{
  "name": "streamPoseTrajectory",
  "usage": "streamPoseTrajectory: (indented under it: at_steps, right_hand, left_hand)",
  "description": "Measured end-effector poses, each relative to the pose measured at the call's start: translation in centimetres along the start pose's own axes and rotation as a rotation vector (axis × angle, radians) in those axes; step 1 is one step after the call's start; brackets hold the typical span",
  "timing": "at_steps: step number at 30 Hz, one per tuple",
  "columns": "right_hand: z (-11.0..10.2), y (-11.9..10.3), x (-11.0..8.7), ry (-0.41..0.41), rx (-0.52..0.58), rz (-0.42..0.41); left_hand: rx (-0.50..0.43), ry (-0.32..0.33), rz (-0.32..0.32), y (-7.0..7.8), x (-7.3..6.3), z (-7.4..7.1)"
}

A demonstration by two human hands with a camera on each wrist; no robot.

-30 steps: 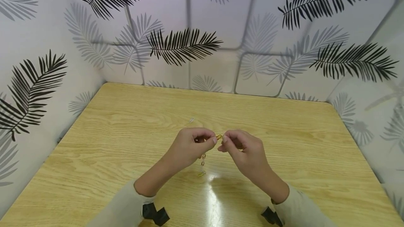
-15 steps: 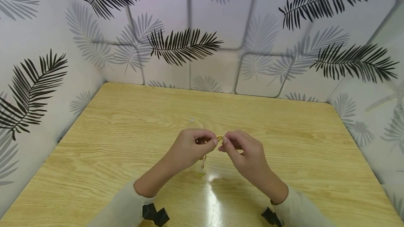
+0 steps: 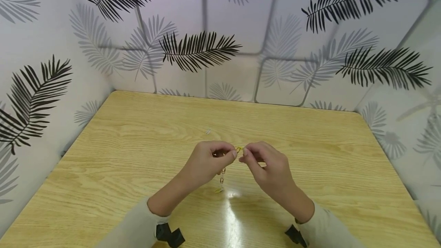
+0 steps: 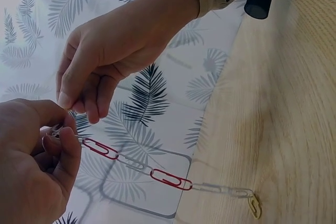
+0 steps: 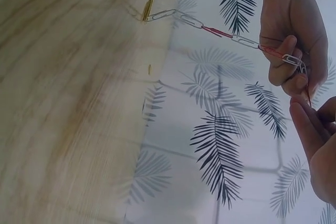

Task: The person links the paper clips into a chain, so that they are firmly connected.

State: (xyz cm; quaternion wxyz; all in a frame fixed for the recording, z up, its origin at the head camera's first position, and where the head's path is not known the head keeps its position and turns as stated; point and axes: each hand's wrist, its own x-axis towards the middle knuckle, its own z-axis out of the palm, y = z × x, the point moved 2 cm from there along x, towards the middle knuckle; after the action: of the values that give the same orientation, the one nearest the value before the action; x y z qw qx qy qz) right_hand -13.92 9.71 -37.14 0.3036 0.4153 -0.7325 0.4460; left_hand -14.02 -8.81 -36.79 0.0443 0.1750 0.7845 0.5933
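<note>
My left hand (image 3: 213, 160) holds a chain of linked paper clips near its upper end, thumb against fingers. The chain, with red clips (image 4: 171, 179) and silver clips (image 4: 133, 162) alternating, dangles below that hand. At its low end a yellow clip (image 4: 254, 206) hangs near the tabletop. Close by on the right, my right hand (image 3: 268, 165) pinches a small yellow paper clip (image 3: 240, 148), which spans the narrow gap between both hands' fingertips. A bit of red (image 5: 309, 97) shows there in the right wrist view. Fingers hide whether the clips are linked.
A loose pale paper clip (image 3: 208, 131) lies on the wooden table (image 3: 138, 133) beyond the hands. Leaf-patterned wall covering (image 3: 234, 75) rises behind the table and along its sides. Black devices (image 3: 170, 235) are strapped at both wrists.
The small clip between the fingertips has turned slightly, and more yellow shows. The dangling chain has swung a little. Both hands stay nearly in place.
</note>
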Motion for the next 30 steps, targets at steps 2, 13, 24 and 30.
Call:
streamPoseTrajectory:
  at_steps: [2, 13, 24, 30]
  right_hand:
    - [-0.03, 0.06, -0.04, 0.005, 0.013, 0.018]
    - [-0.29, 0.07, -0.14, -0.011, 0.097, 0.174]
    - [0.16, -0.03, 0.03, -0.010, 0.051, 0.117]
    - [0.23, -0.21, 0.05, -0.016, 0.018, 0.104]
  left_hand:
    - [-0.013, -0.009, 0.006, 0.02, -0.01, 0.01]
    - [0.039, 0.021, 0.076, -0.10, -0.10, 0.24]
    - [0.057, 0.045, 0.076, 0.02, -0.05, 0.10]
    - [0.060, 0.050, 0.083, 0.08, -0.09, 0.11]
